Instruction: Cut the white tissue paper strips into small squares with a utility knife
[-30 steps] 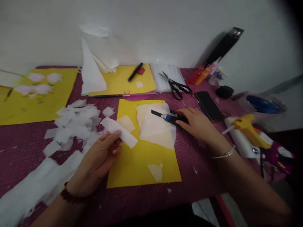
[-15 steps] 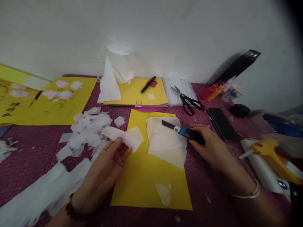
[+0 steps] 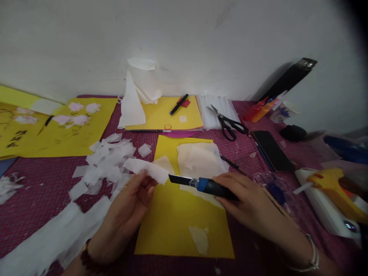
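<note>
Between the thumb and fingers of my left hand [image 3: 133,203] is a folded strip of white tissue paper [image 3: 148,169], raised over the left edge of a yellow sheet [image 3: 184,226]. My right hand [image 3: 244,195] grips a blue and black utility knife [image 3: 211,186], its dark blade bare and pointing left. The blade tip sits close to the strip's right end; whether they touch I cannot tell. Below the knife, larger pieces of thin white paper [image 3: 198,159] lie on the yellow sheet. A small paper scrap [image 3: 199,239] rests near its front edge.
Cut white paper squares [image 3: 105,163] are heaped at left, above long white strips [image 3: 48,237]. Black-handled scissors [image 3: 228,124] lie toward the back. At right are a phone [image 3: 271,150] and a yellow glue gun [image 3: 336,188]. A tissue roll [image 3: 142,82] stands against the wall.
My right hand has brought the utility knife left and toward me, from over the white paper to the end of the tissue strip. My left hand has barely moved.
</note>
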### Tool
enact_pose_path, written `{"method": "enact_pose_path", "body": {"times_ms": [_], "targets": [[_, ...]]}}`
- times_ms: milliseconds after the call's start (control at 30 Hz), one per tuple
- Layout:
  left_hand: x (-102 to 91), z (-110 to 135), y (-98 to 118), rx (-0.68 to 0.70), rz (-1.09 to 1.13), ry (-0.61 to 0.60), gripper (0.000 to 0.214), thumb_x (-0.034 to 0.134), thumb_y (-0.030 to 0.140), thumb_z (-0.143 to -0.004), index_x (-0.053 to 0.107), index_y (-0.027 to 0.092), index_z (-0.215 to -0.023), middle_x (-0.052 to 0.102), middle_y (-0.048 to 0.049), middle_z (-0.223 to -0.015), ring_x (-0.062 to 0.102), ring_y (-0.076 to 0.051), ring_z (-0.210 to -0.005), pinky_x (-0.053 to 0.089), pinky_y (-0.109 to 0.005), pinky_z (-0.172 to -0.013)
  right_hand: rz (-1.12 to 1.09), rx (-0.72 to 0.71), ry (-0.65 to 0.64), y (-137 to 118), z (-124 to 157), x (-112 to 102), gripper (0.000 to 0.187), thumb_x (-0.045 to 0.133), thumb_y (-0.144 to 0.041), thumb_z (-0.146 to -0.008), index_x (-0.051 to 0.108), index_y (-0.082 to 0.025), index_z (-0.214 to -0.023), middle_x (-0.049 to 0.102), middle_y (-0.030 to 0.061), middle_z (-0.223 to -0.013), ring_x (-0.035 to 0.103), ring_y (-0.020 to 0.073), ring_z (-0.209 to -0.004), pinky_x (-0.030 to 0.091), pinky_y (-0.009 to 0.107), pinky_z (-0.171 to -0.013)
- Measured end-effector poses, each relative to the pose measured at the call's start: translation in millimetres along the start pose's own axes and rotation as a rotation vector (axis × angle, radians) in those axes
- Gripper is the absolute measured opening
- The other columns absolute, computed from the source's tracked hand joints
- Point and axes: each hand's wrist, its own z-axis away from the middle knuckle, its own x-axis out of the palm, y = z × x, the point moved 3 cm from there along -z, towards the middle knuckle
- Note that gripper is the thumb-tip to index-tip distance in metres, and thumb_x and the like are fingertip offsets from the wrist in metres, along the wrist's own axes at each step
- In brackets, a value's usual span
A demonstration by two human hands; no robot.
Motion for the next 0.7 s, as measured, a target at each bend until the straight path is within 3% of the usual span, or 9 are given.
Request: {"method": "enact_pose_path", "body": {"times_ms": [700], "targets": [[0.6, 1.3, 3.3, 0.047, -0.024, 0.021, 0.015, 0.05, 0.008, -0.091, 0.061, 0.013, -0.083, 0.062, -0.0007, -0.07, 0.058, -0.007, -0.053, 0.052, -0.014, -0.047, 0.012, -0.009, 0.005, -0.1, 2.7, -1.1, 0.027, 0.06, -0.018, -0.085, 0.063, -0.019, -0.111, 0.071, 0.0094, -0.104, 0.067, 0.0218, -0.093, 0.058, 0.037, -0.079]]}}
